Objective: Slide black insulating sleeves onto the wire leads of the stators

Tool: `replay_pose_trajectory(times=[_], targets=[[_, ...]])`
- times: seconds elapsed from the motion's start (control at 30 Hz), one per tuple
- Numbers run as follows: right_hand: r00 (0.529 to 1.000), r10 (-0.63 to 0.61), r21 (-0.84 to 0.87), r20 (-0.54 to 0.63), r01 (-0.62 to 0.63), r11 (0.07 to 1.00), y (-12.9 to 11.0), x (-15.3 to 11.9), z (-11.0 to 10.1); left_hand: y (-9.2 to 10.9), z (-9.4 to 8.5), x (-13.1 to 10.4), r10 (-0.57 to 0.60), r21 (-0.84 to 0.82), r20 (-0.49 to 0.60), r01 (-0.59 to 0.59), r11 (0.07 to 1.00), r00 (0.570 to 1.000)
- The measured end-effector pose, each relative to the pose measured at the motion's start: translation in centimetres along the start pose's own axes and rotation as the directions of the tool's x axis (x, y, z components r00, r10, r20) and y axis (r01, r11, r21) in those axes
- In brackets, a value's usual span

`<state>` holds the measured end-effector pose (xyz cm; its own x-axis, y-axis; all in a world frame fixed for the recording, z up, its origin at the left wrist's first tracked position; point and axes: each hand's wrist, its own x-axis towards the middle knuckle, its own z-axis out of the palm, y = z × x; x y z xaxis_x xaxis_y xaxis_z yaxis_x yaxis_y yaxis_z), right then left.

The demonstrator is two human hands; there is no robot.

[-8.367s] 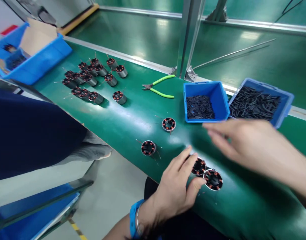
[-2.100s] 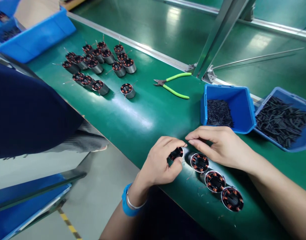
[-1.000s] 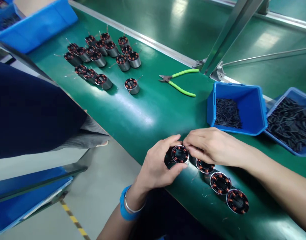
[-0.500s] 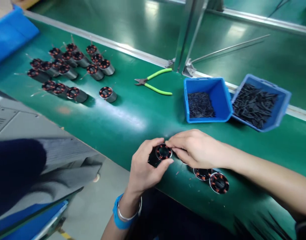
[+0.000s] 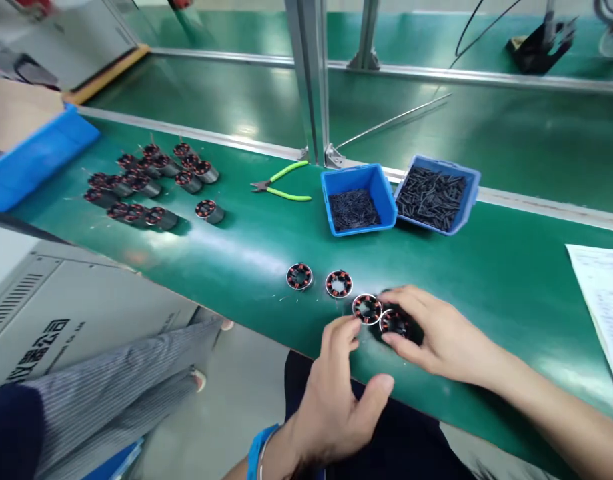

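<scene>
Pliers [image 5: 264,187]: green-handled, spread open near my table's [image 5: 516,280] far edge.
Paper [image 5: 600,293]: flat, well to my right.
Blue crate [image 5: 41,161]: toward the table's left end.
Striped trousers [image 5: 121,393]: a person's, by the near edge, left of me.

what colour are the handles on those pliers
The pliers' handles are bright lime green, clearest in the head view.

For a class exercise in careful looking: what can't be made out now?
All in the head view:
Rightmost ring: outer side partly hidden by the right hand.
Left hand: contact with the next ring unclear; the hand itself covers the spot.
Paper: cut off by the right edge; writing too small.
Blue box and co-worker: both cut off by the left edge.
</scene>
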<state>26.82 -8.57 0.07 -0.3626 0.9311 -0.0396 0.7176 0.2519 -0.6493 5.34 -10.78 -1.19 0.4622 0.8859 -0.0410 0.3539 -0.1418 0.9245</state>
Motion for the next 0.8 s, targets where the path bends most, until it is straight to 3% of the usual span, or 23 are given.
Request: replay_pose_trajectory(times=[0.1, 0.17, 0.23, 0.3, 0.37, 0.43, 0.5, 0.57, 0.67, 0.8], targets=[[0.956, 0.26, 0.07, -0.139, -0.252, 0.965, -0.8, -2.5, 0.9, 0.1, 1.1, 2.1, 0.035, -0.072, 0.1, -0.028, 0.997, 0.994], [0.918, 0.384, 0.205, -0.1, -0.359, 0.91, -1.3, -3.8, 0.6, -0.1, 1.3, 3.9, 0.121, -0.134, 0.157, -0.1, 0.986, 0.98], [0.905, 0.423, 0.261, -0.038, -0.4, 0.879, -1.3, -4.3, -0.5, -0.2, 1.4, 5.5, 0.185, -0.174, 0.152, -0.158, 0.972, 0.971], [0.88, 0.467, 0.193, -0.082, -0.446, 0.874, -0.5, -4.0, -1.8, -0.2, 1.5, 6.4, 0.153, -0.14, 0.125, -0.135, 0.981, 0.98], [0.851, 0.507, 0.122, -0.137, -0.494, 0.861, 0.8, -3.0, -2.8, 0.0, 1.9, 6.9, 0.042, -0.08, 0.102, -0.034, 0.996, 0.994], [0.853, 0.509, 0.186, -0.114, -0.485, 0.854, 2.1, -1.9, -3.1, 0.2, 2.6, 7.4, -0.067, -0.071, 0.091, 0.074, 0.995, 0.994], [0.865, 0.49, 0.368, -0.106, -0.424, 0.827, 3.1, -1.0, -2.7, 0.3, 3.4, 8.0, -0.09, -0.122, 0.083, 0.1, 0.987, 0.992], [0.856, 0.495, 0.528, -0.147, -0.356, 0.771, 3.6, -0.3, -1.9, 0.1, 4.0, 8.7, -0.032, -0.191, 0.064, 0.043, 0.981, 0.997], [0.848, 0.507, 0.631, -0.154, -0.311, 0.711, 4.0, 0.1, -1.1, -0.2, 4.4, 9.5, 0.096, -0.273, 0.074, -0.072, 0.959, 0.993], [0.851, 0.498, 0.699, -0.168, -0.254, 0.669, 4.4, 0.7, -1.0, 0.1, 4.0, 10.0, 0.117, -0.259, 0.19, -0.065, 0.964, 0.975]])
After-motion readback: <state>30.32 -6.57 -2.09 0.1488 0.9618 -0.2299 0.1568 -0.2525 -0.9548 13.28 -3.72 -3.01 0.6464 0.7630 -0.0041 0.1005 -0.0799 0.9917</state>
